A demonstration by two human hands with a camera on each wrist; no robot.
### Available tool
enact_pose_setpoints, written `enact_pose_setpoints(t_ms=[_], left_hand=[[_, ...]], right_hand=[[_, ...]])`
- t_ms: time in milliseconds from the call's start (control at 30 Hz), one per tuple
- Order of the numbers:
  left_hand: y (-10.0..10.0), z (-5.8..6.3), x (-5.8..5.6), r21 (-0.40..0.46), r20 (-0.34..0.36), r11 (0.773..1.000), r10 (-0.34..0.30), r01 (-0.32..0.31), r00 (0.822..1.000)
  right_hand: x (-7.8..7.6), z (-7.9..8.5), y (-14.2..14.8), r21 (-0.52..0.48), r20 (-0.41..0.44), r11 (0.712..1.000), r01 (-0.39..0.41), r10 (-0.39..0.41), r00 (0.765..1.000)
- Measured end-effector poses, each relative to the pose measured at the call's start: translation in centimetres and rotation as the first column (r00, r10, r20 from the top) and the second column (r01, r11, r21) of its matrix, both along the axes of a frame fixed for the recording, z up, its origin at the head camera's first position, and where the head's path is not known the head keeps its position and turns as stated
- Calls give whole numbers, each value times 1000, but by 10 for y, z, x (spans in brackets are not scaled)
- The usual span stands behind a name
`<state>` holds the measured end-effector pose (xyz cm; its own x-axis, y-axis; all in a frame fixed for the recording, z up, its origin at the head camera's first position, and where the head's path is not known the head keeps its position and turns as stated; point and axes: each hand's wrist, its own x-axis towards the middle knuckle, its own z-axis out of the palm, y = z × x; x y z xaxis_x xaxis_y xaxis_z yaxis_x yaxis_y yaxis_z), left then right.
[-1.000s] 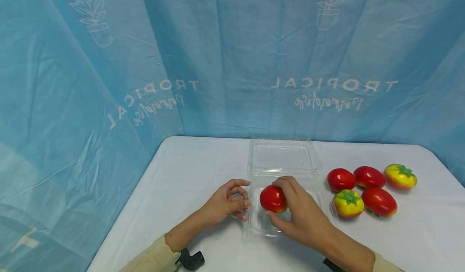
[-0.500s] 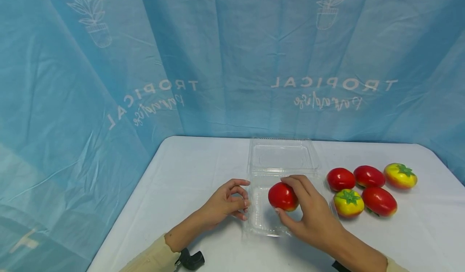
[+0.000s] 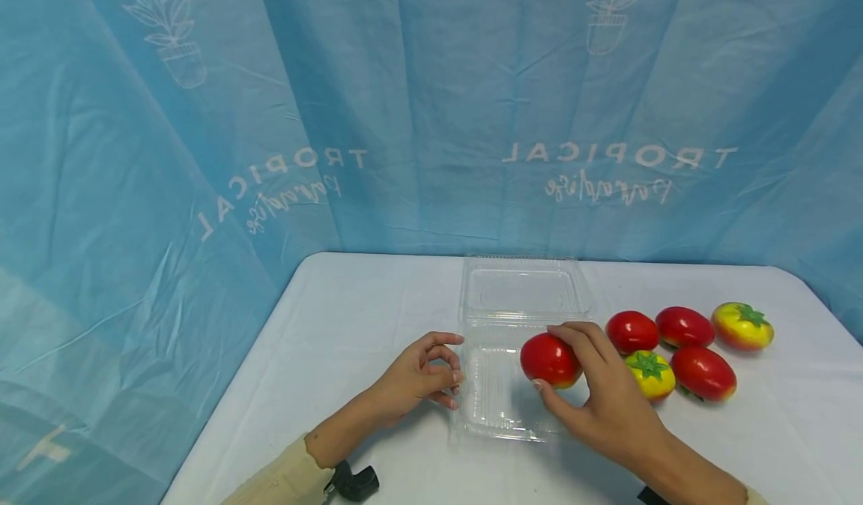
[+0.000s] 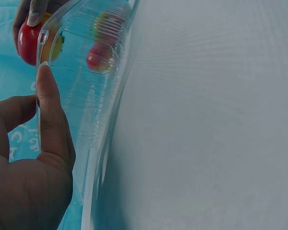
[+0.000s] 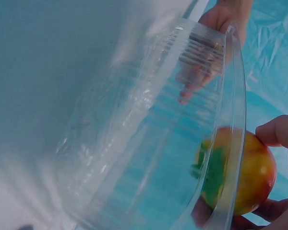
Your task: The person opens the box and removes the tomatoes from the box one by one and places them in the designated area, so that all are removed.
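My right hand holds a glossy red toy tomato above the right half of a clear plastic clamshell container. In the right wrist view, the yellow underside and green leafy crown of that tomato show, partly through the container wall. At the container's left rim is my left hand, its fingers curled. From the left wrist view, thumb and finger of this hand pinch the rim of the container. The container's lid lies folded back, away from me.
Right of the container, several toy tomatoes lie grouped, including a red one and a yellow one with a green crown. A white cloth covers the table. A blue printed curtain hangs behind and at the left.
My right hand has moved to the right with the tomato, from over the container's middle toward its right side. My left hand stays at the left rim.
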<state>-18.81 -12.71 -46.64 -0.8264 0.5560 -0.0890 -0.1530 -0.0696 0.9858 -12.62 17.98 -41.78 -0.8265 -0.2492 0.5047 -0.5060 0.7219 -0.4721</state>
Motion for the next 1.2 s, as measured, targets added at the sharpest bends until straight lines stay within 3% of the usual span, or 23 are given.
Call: enact_pose_setpoints(t_ms=[667, 1200], left_hand=[[0, -2, -1, -10, -2, 1000, 0, 0, 1000], [-1, -4, -3, -11, -8, 1000, -10, 9, 1000]], right_hand=[[8, 11, 28, 12, -60, 994, 112, -111, 992], [13, 19, 56, -33, -53, 979, 200, -201, 978]])
